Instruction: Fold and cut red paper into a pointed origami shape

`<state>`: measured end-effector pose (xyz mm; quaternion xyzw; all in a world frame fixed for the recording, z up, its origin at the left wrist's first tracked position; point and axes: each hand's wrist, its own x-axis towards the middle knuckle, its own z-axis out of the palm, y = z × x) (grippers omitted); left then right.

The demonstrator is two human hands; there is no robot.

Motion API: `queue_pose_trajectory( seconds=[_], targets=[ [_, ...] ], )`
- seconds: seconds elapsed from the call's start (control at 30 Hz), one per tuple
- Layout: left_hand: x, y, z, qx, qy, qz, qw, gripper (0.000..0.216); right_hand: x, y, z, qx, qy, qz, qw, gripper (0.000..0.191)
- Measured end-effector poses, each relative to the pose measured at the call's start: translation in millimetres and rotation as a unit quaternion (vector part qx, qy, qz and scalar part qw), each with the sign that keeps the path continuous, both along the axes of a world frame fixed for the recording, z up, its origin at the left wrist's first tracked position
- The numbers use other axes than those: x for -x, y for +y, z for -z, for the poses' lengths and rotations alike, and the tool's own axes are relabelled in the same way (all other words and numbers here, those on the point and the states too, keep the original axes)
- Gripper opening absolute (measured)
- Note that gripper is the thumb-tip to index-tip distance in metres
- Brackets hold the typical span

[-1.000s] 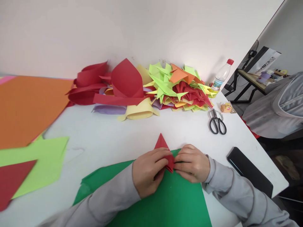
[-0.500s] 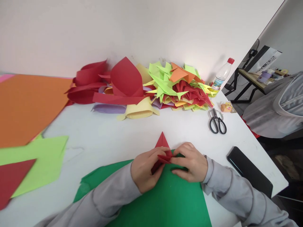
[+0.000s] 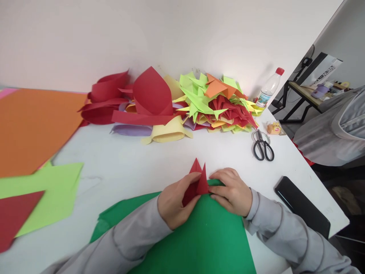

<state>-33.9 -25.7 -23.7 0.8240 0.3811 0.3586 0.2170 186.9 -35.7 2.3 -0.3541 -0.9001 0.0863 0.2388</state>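
Note:
Between my hands is a small folded piece of red paper (image 3: 203, 183) with two points sticking up. My left hand (image 3: 177, 199) grips its left side, thumb in front and fingers behind. At its lower right edge, the fingertips of my right hand (image 3: 232, 192) pinch the paper; part of that grip is hidden. Beneath both hands lies a large green sheet (image 3: 199, 236) on the white table (image 3: 122, 163).
Folded paper stars (image 3: 199, 99) and red paper hats (image 3: 152, 93) are piled along the wall. Scissors (image 3: 264, 146), a bottle (image 3: 268, 89), a wrapped snack (image 3: 274, 128) and a black phone (image 3: 302, 205) lie right. Orange (image 3: 40, 129) and lime sheets (image 3: 57, 194) lie left.
A red flap that lay toward me, nearly flat, now stands upright as a second point. My right hand has shifted slightly right and still touches the paper; my left hand keeps its hold.

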Motion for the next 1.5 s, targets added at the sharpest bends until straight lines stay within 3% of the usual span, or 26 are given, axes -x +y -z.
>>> queue_pose_trajectory(
  seconds=[0.17, 0.3, 0.47, 0.83, 1.1, 1.27, 1.5],
  targets=[
    [6, 7, 1.1, -0.034, 0.033, 0.02, 0.999, 0.035, -5, -1, -4.1, -0.044, -0.084, 0.001, 0.995, 0.022],
    [13, 22, -0.5, -0.064, 0.03, 0.094, 0.993, 0.026, 0, -5, -7.4, -0.046, -0.096, -0.005, 0.994, 0.023],
    [13, 33, -1.7, -0.155, 0.01, 0.131, 0.979, 0.013, 7, -11, -7.5, -0.048, -0.092, 0.021, 0.994, 0.02],
    [17, 40, 7.6, -0.125, -0.016, 0.155, 0.98, 0.017, 3, -7, -2.9, -0.164, -0.082, -0.03, 0.983, 0.016],
    [16, 37, 5.4, -0.12, -0.025, 0.155, 0.98, 0.023, 0, -4, -1.3, -0.074, -0.09, -0.029, 0.993, 0.023],
    [15, 38, 4.2, -0.125, -0.03, 0.175, 0.976, 0.022, 1, -5, -3.6, -0.001, -0.146, -0.02, 0.989, 0.028],
    [16, 34, 5.8, -0.126, -0.028, 0.156, 0.979, 0.027, 2, -5, 0.6, 0.031, -0.159, -0.006, 0.987, 0.038]
  ],
)
